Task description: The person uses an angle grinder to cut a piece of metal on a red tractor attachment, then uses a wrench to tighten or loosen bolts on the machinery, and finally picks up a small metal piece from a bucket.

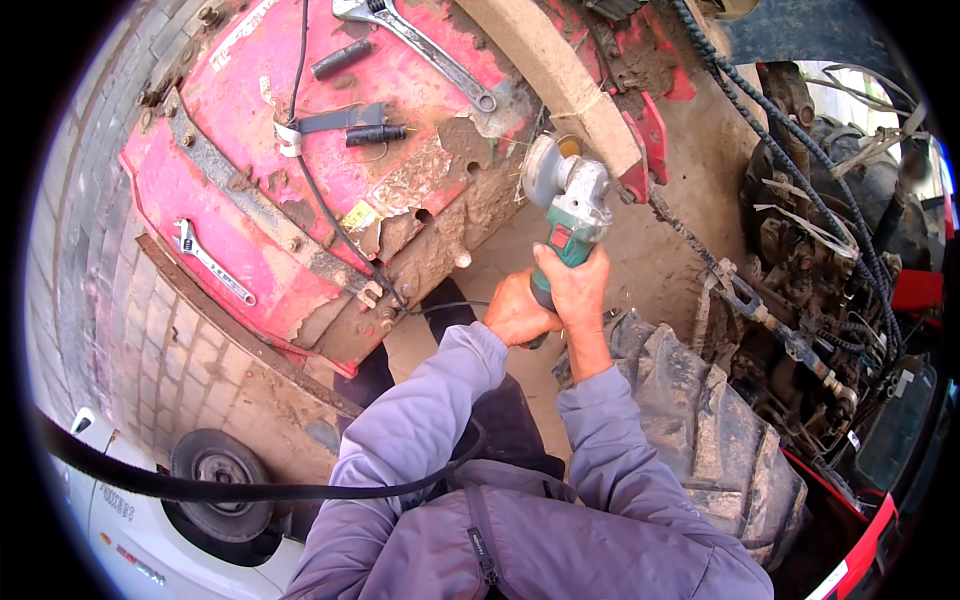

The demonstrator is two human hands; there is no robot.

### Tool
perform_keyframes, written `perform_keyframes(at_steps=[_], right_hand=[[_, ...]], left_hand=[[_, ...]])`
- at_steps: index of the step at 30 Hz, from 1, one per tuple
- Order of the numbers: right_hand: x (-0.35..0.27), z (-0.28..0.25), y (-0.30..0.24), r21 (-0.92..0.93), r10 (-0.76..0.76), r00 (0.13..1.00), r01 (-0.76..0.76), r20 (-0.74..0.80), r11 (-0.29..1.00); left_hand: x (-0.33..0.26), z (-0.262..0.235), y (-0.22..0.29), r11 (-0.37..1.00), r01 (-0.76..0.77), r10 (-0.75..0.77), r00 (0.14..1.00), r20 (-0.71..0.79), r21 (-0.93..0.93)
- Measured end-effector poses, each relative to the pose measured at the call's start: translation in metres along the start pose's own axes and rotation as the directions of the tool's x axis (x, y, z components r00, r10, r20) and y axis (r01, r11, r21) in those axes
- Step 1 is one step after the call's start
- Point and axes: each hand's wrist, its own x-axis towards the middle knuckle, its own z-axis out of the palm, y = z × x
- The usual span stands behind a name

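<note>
Both my hands are closed round a green and grey angle grinder [570, 225]. My left hand [520, 308] wraps the rear of its body, and my right hand [578, 285] grips higher up, nearer the metal head. The grinder's pale disc and guard [545, 170] point away from me, close to a mud-caked rusty beam [575, 85] and a small red bracket [650, 135]. Whether the disc touches the metal, I cannot tell. A thin dark power cord [455, 303] runs left from near my left hand.
On the muddy red machine cover [330, 200] lie a large adjustable wrench [430, 55], a smaller one [215, 262] and two black cylinders [342, 58]. A big treaded tyre [700, 430] stands at right, beside hoses [800, 130] and linkage [760, 310]. A white car [130, 520] is lower left.
</note>
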Motion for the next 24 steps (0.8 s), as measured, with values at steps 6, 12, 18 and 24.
perform_keyframes(at_steps=[6,12,18,24], right_hand=[[0.002,0.000,0.004,0.051,0.027,0.999,-0.028,0.023,0.998],[0.003,0.000,0.006,0.087,0.038,0.999,-0.041,0.037,0.995],[0.002,0.001,0.009,0.077,0.051,0.998,-0.053,0.022,0.996],[-0.004,-0.005,0.007,-0.079,0.122,0.991,-0.117,0.061,0.990]], left_hand=[[0.005,0.002,-0.008,0.985,-0.130,0.141,0.986,-0.088,0.117],[0.010,0.005,-0.012,0.982,-0.113,0.130,0.985,-0.109,0.152],[0.012,0.001,-0.013,0.988,-0.017,0.023,0.999,-0.040,0.152],[0.006,0.013,-0.026,0.990,-0.123,0.122,0.992,-0.007,-0.075]])
